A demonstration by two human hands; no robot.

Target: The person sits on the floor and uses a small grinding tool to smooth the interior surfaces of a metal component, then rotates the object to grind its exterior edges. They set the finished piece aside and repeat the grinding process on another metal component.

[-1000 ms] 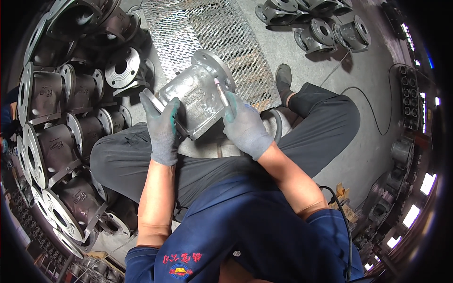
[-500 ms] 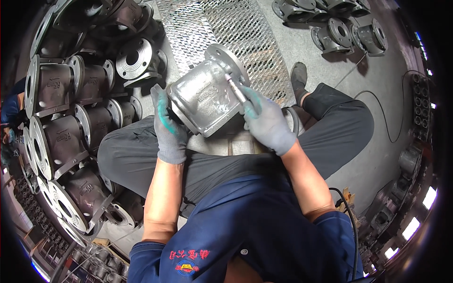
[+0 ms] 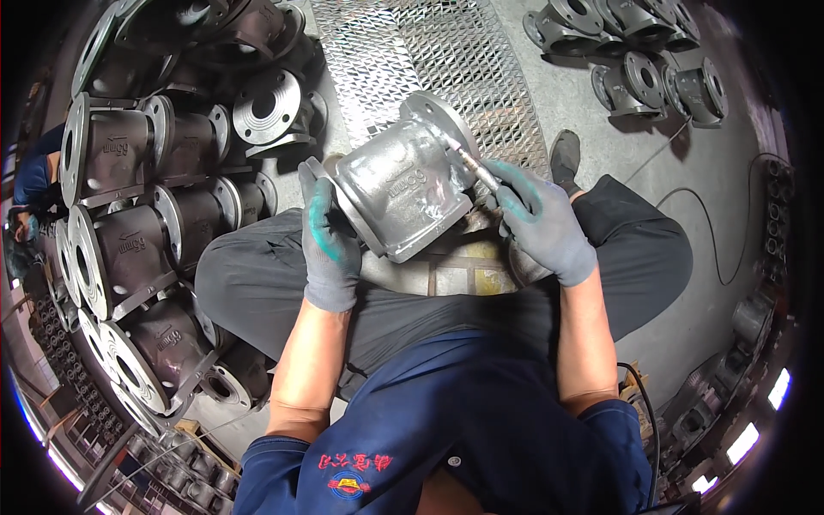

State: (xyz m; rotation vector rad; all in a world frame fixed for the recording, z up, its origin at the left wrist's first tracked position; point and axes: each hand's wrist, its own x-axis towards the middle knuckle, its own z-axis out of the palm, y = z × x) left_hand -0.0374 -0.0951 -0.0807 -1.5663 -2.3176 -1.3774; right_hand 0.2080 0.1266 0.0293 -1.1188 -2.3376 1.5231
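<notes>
A grey cast-metal valve body (image 3: 399,189) with round end flanges and raised lettering lies tilted above my crossed legs. My left hand (image 3: 330,245), in a grey glove with green patches, is closed on its left flange, thumb in front and the other fingers partly hidden. My right hand (image 3: 541,219), gloved alike, grips a slim pen-shaped metal tool (image 3: 477,167). The tool's pale pinkish tip is close to the inner side of the far flange; whether it touches, I cannot tell. Whitish smears mark the body's lower right.
Stacked dark flanged valve bodies (image 3: 129,236) rise close on my left. More castings (image 3: 631,86) stand on the floor at far right. Ahead lies patterned metal plate (image 3: 429,51). Under the held casting are a curved grey piece and yellowish blocks (image 3: 476,279). A black cable (image 3: 708,232) crosses the floor.
The whole view has shifted slightly. My right hand has moved rightward relative to the casting, and the tool tip is nearer the far flange. My left hand keeps its hold.
</notes>
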